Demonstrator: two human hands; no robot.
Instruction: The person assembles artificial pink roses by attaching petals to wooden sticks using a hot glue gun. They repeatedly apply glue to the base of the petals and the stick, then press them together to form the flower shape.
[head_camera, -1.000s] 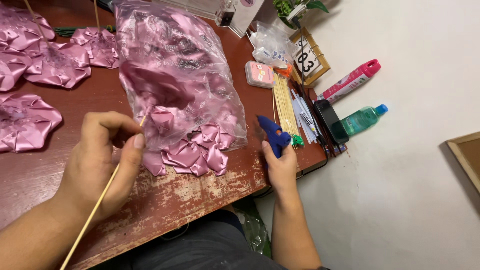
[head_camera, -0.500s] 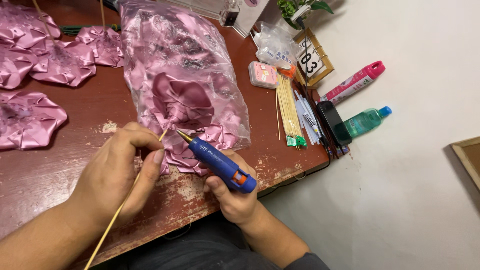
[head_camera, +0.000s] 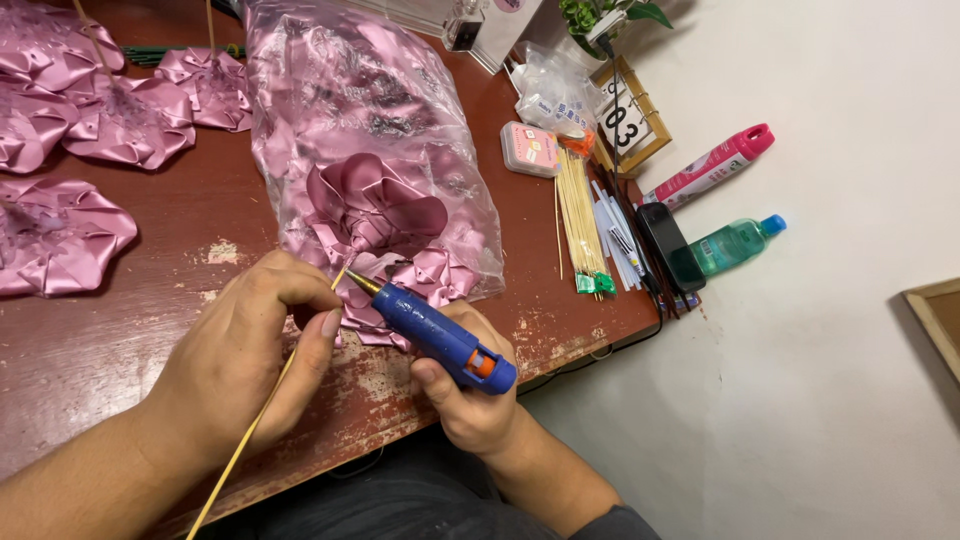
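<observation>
Two hands worked: left hand (head_camera: 235, 365) pinched wooden skewer (head_camera: 262, 408), right hand (head_camera: 470, 395) gripped blue glue gun (head_camera: 435, 335), nozzle at skewer's tip, 12 o'clock; gluing step, steady squeeze needed.

The left hand (head_camera: 245, 355) covers the middle of a thin wooden stick (head_camera: 240, 455), whose lower end runs off the bottom edge. The right hand (head_camera: 470, 385) hides the glue gun (head_camera: 435, 335) grip. Pink ribbon flowers (head_camera: 45, 235) are cropped at left.
</observation>
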